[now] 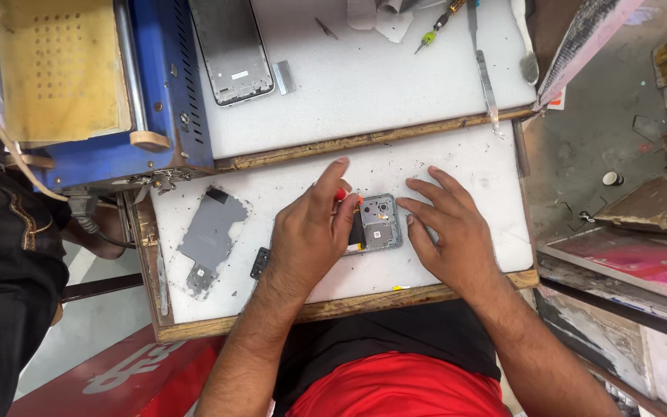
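From up here I see my left hand (310,235) curled over a small opened phone (380,222), its fingers pinched closed around a red-handled tool (340,194) whose tip is hidden behind the knuckles. My right hand (445,232) lies flat and loose beside the phone, fingers spread, the thumb and forefinger touching the phone's right edge to steady it rather than grasping it. The phone sits near the middle of the lower white work board (472,166), its back off, showing a grey metal inner frame with round camera holes and a dark rectangular patch on its left side. The board's surface is matte, scuffed and speckled with dark grit, edged in worn raw wood. To the left on the same board lies a thin grey irregular plate (210,235), dull and sheet-like, well apart from the phone. On the upper white board rests a phone frame (233,48), silver-rimmed and rectangular, near a blue metal machine (167,77) with a yellowed perforated top. A green-handled screwdriver (434,29) and slim steel tweezers (486,77) lie toward the upper right.
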